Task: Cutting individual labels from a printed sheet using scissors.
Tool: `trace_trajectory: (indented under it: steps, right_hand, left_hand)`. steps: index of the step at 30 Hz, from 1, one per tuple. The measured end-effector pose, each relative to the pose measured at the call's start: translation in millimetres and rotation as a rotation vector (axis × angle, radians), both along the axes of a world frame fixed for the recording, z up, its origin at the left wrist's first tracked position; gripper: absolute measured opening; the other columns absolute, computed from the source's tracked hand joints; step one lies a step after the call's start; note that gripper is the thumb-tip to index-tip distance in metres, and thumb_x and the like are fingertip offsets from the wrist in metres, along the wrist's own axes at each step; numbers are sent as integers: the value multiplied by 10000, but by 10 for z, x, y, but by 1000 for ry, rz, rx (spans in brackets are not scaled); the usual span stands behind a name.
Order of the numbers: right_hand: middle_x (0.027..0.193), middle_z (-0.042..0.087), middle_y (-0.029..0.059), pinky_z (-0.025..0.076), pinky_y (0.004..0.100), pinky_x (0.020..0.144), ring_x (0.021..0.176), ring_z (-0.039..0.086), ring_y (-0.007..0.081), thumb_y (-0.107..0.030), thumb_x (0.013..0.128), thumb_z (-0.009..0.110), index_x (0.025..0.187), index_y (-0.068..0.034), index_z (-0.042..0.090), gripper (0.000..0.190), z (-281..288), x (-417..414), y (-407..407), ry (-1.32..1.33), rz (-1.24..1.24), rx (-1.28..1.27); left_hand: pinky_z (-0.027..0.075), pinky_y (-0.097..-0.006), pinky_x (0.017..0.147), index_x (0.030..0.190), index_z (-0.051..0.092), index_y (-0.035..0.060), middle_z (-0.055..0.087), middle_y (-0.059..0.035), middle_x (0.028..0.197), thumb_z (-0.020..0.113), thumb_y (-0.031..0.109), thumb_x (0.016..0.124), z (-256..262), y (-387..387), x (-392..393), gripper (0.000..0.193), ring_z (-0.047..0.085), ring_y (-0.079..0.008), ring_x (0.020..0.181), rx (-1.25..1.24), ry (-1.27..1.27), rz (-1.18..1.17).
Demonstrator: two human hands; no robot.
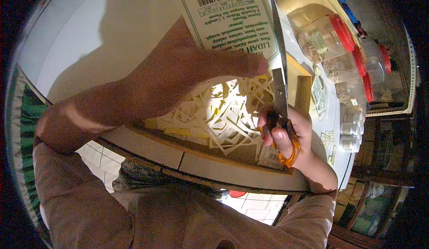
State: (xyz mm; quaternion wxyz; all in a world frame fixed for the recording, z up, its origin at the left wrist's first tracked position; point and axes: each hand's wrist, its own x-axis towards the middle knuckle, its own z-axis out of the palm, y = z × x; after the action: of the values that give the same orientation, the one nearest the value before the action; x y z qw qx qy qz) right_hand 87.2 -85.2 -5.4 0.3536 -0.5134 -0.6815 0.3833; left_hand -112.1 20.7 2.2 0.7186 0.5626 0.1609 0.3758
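My left hand (207,61), raised close to the camera, grips a printed paper label (231,21) with a green border and a barcode. My right hand (288,131) holds scissors (283,95) with orange handles, fingers through the loops. The scissors point up along the label's right edge, with the blades parted; whether they touch the paper I cannot tell. Below both hands, a shallow cardboard box (197,148) holds a heap of thin cut paper strips (228,115). Another printed label (270,158) lies at the box's near right corner, beside my right hand.
Clear plastic jars with red lids (342,33) stand at the right, above several small white bottles (350,143). Loose labels (318,91) lie on the white tabletop (342,168) beside the box. The tiled table edge (201,165) runs close to my body.
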Motion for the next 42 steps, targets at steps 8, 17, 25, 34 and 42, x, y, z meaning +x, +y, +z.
trace_trajectory:
  steps: [8, 17, 25, 34, 42]
  right_hand:
    - [622, 526, 25, 417, 209, 498, 509, 507, 82, -423, 862, 519, 880, 26, 545, 450, -35, -4, 3, 53, -6, 30]
    - [710, 560, 26, 432, 229, 633, 643, 530, 95, -207, 827, 600, 1023, 13, 539, 301, -15, 90, 30, 98, 220, -17]
    - [651, 526, 6, 421, 228, 586, 583, 507, 85, -266, 846, 565, 1036, 12, 504, 342, -68, 68, -23, 125, 206, -39]
    - [684, 526, 21, 423, 226, 578, 594, 522, 91, -232, 843, 554, 1003, 14, 509, 297, -54, 61, 0, 83, 223, -4]
    - [785, 563, 48, 447, 244, 623, 641, 538, 115, -224, 840, 557, 1024, 20, 515, 309, -19, 47, -44, 94, 176, -51]
  left_hand:
    - [512, -318, 762, 996, 579, 31, 642, -67, 899, 654, 125, 773, 7, 41, 39, 254, 626, -179, 836, -97, -129, 112]
    - [515, -305, 740, 996, 584, 20, 645, -63, 896, 697, 125, 748, -48, -72, 61, 292, 621, -160, 811, 20, -75, 129]
    - [516, -291, 742, 989, 588, 22, 645, -58, 900, 697, 97, 755, -41, -126, 52, 269, 618, -151, 815, 68, 111, 195]
    - [514, -303, 766, 1022, 580, 34, 642, -54, 936, 682, 84, 768, 20, -149, 10, 278, 611, -148, 860, -47, 111, 84]
    - [516, -302, 756, 1028, 574, 35, 639, -53, 943, 681, 81, 767, 7, -141, 21, 286, 616, -154, 842, -25, 148, 103]
